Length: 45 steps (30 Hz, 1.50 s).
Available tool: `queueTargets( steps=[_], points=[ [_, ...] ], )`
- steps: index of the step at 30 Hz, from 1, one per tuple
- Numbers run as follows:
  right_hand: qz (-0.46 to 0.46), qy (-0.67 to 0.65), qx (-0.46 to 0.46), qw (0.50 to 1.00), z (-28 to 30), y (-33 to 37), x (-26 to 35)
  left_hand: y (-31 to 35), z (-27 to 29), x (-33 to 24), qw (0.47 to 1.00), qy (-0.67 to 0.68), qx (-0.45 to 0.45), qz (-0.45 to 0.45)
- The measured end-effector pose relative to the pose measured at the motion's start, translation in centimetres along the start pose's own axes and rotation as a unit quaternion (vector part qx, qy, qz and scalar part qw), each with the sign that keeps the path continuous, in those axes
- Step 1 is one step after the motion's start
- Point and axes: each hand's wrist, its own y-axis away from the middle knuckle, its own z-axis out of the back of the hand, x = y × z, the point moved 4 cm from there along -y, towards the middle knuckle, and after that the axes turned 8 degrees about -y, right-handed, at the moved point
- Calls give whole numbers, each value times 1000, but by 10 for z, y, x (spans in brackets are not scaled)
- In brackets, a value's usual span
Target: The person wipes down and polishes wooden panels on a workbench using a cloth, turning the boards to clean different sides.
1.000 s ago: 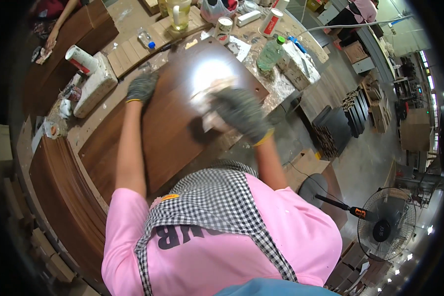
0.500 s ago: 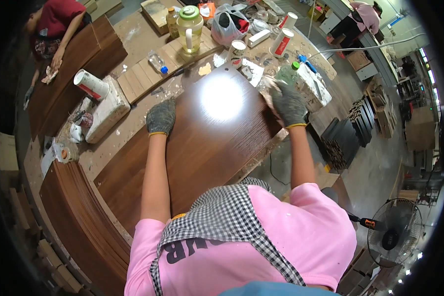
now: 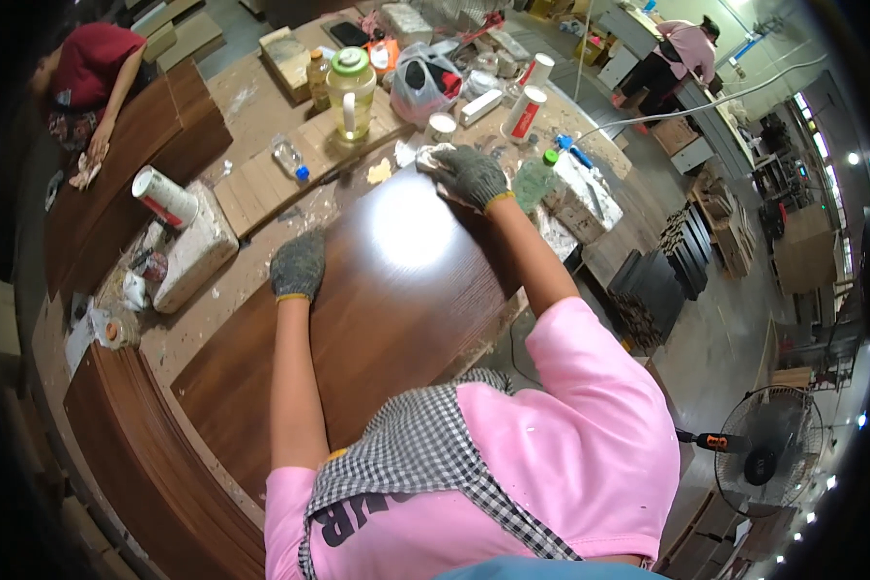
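A dark brown wood-grain panel (image 3: 358, 319) lies on the worktable in front of me, with a bright lamp reflection near its far end. My left hand (image 3: 298, 266), in a dark grey work glove, rests on the panel's left edge; its fingers look curled over that edge. At the far right end, my right hand (image 3: 471, 178), gloved alike, is closed on a crumpled whitish cloth (image 3: 437, 157) and presses it to the panel's far edge. A white paper cup (image 3: 442, 127) stands just beyond the cloth. Right of that hand is a green plastic bottle (image 3: 535, 181).
A stack of brown panels (image 3: 150, 454) sits at the left. A cup (image 3: 169, 193) tilts on a pale block (image 3: 195, 246). Beyond stand a green-lidded jug (image 3: 351, 92) and a plastic bag (image 3: 425, 87). A co-worker (image 3: 92, 72) wipes another panel. A fan (image 3: 768, 449) stands right.
My right hand has moved from the panel's right edge to its far end, carrying the cloth leftward and away. My left hand stays on the left edge. The whole view has shifted slightly.
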Motion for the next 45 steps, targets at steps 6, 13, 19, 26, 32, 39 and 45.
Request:
queueTargets(
  steps=[6,13,19,26,32,39,45],
  points=[
    [-39,205,-324,923,127,48,-22,-10,-10,3,998,32,-51,-3],
    [-87,178,-175,964,106,67,-149,-8,-2,-2,977,100,-187,-12],
    [-158,127,-152,967,94,57,-168,25,43,-50,949,76,-230,-203],
    [-234,226,-50,944,104,56,-150,92,152,-54,890,108,-397,-196],
    [-206,210,-50,954,100,51,-140,152,-1,120,970,2,-85,227],
    [-105,-16,-260,960,113,82,-137,166,-17,126,967,-74,-141,198],
    [-133,85,-257,954,103,143,-198,158,-6,116,971,-70,-133,188]
  ],
)
